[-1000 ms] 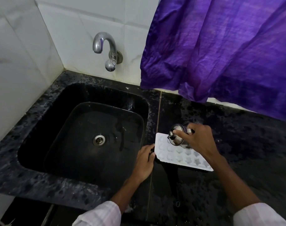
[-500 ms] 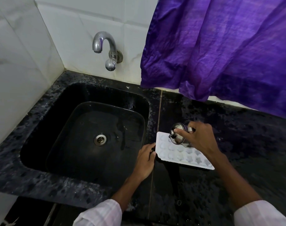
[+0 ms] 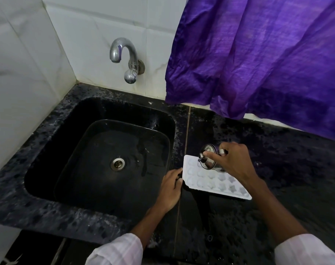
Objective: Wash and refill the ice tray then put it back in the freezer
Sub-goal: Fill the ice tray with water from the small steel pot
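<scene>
Head view: looks down on a black sink [image 3: 53,146] at 9 o'clock and a wet black counter [image 3: 296,169] at 3 o'clock.
Sink: the basin glistens around the drain [image 3: 117,164]. The tap [image 3: 124,54] at 11 o'clock shows no stream, so the washing looks finished.
Left hand [image 3: 169,188]: at 6 o'clock, its fingers are curled against the left end of the ice tray [image 3: 220,183], steadying it.
Ice tray: white, lying flat on the counter just right of the sink's rim, at about 4 o'clock from the middle.
Right hand [image 3: 233,161]: grasps a small steel vessel [image 3: 208,159] tipped over the tray's far-left cells, with the forefinger pressed on the lid knob.
Stage: the refill seems to be under way and the tray has not yet left the counter.
Left to do: fill any cells still dry, then carry the tray level to the freezer.
Hard to make out: no poured stream shows. The cells are pale on pale, so I cannot tell which hold water or how much.
Hidden: the right hand covers the vessel's body and part of the tray's far edge. The purple curtain [image 3: 258,64] at 1 o'clock hides the wall behind it.
Cut off: both sleeves run out at 6 o'clock, and no freezer is in frame.
</scene>
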